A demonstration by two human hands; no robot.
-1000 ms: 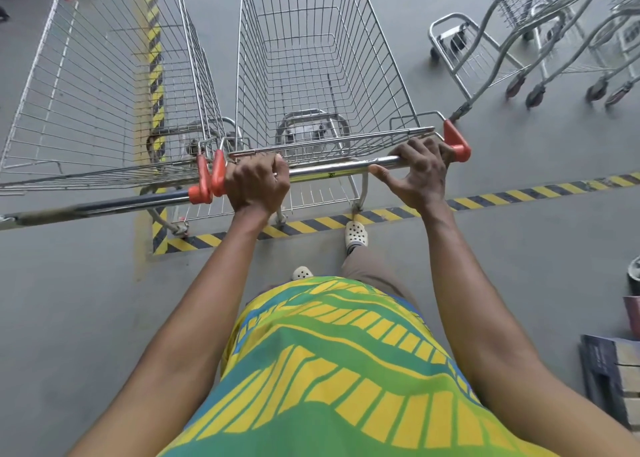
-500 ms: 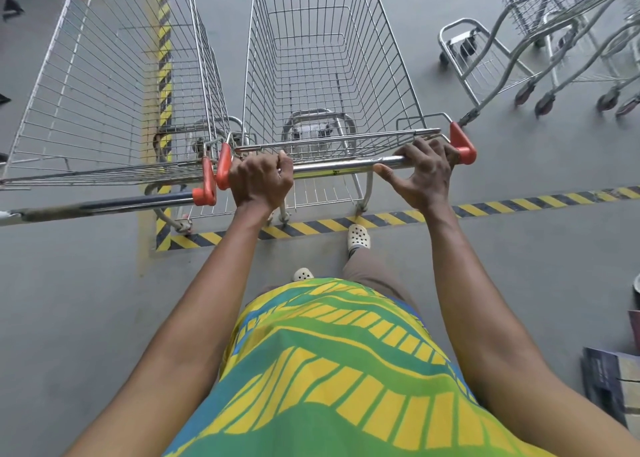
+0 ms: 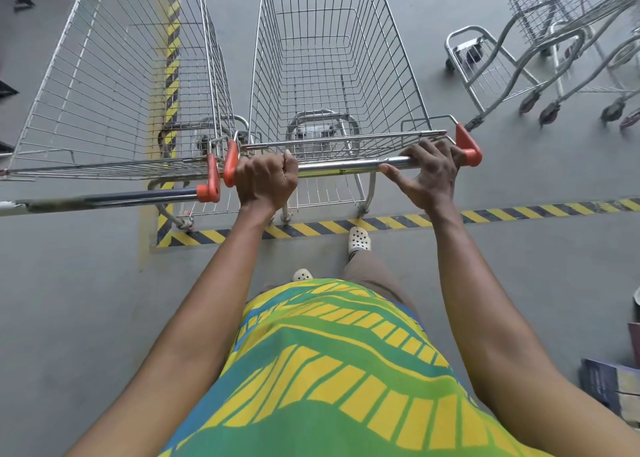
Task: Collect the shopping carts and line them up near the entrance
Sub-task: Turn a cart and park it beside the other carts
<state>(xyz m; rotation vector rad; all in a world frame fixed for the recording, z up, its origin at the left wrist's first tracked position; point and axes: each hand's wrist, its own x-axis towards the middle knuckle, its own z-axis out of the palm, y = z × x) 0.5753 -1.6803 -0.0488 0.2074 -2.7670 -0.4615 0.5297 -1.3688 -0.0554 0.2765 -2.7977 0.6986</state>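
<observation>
1. A grey floor point(image 3: 69, 301) carries yellow-black striped tape point(image 3: 519, 212); nested carts point(image 3: 554, 58) stand to the right.
2. Both grips match a second ago: the left hand point(image 3: 266, 179) is clenched round the handle bar point(image 3: 343, 167), and the right hand point(image 3: 431, 176) curls its fingers over it, thumb out. The held cart point(image 3: 332, 58) sits just beside the left cart point(image 3: 121, 76); their orange end caps point(image 3: 230, 164), overlapping before, are now slightly apart.
3. The left cart's handle runs off frame.

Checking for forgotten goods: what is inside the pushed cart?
Nothing lies in the cart; through its wire only floor and lower frame show. The handle hides a strip of its near end.
</observation>
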